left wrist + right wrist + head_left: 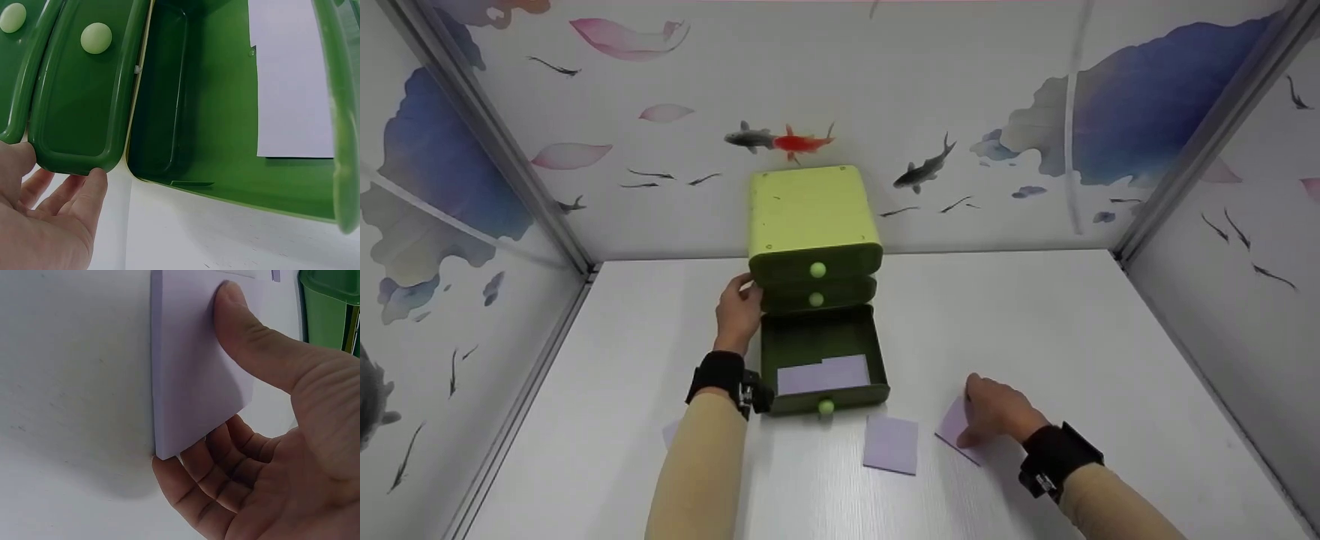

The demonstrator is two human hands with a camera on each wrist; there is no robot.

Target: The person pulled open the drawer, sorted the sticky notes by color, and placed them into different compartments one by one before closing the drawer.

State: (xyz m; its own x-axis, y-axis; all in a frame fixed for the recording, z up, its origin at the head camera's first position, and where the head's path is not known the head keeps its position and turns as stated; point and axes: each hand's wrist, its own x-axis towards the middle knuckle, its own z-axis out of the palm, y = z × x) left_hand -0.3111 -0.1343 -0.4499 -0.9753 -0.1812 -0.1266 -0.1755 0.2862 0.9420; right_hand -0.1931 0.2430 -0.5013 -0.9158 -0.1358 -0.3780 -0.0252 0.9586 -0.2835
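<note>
My right hand (1001,411) pinches a lilac sticky note pad (191,365) on the table, thumb on its top face and fingers along its edge. My left hand (737,315) touches the left side of a green drawer unit (810,206); in the left wrist view its fingertips rest against the edge of the middle drawer (79,107). The bottom drawer (795,403) is pulled out, with two lilac pads (846,370) lying side by side towards its front. Another lilac pad (891,445) lies flat on the table between the drawer and my right hand.
The unit stands on a white table (1035,322) against the printed back wall (960,67). Part of a lilac piece (670,433) shows beside my left forearm, which hides the remainder. Round pale knobs (826,406) stick out from the drawer fronts. Patterned side walls enclose the table.
</note>
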